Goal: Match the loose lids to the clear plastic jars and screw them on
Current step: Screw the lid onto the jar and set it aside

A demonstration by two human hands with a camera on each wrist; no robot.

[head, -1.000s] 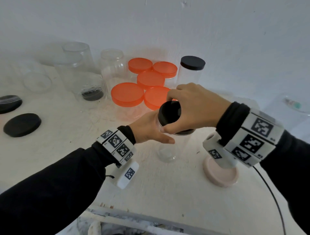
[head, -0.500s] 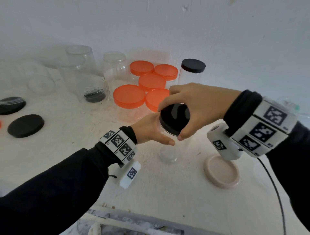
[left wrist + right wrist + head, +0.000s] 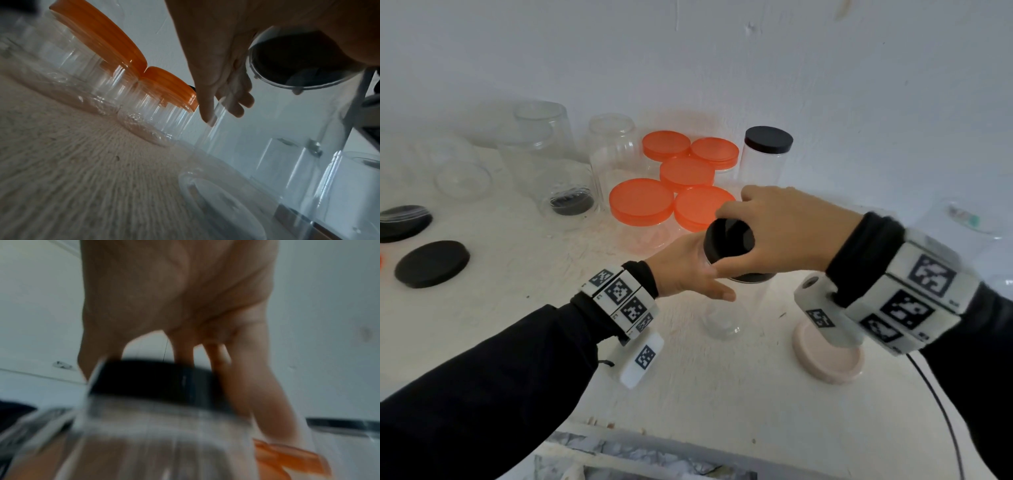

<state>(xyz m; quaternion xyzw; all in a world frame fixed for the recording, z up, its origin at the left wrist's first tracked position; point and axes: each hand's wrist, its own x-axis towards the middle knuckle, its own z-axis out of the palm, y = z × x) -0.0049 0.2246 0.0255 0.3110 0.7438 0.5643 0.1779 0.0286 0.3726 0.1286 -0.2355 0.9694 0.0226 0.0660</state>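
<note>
Black lid (image 3: 729,241) sits on the clear jar (image 3: 726,318) (upright on the worktop (image 3: 722,383)), right hand (image 3: 784,233) curled round its rim from above; left hand (image 3: 685,270) below wraps the jar wall.

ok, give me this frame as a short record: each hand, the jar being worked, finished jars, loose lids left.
right hand: right hand grips the black lid from above, fingers curled round its rim
left hand: left hand steadies the clear jar by its side wall
lid state: on the jar mouth; how far it is screwed on cannot be told
finished jars: five orange-lidded jars, one black-lidded jar at the back
loose lids: loose black lid on the table, at left
</note>
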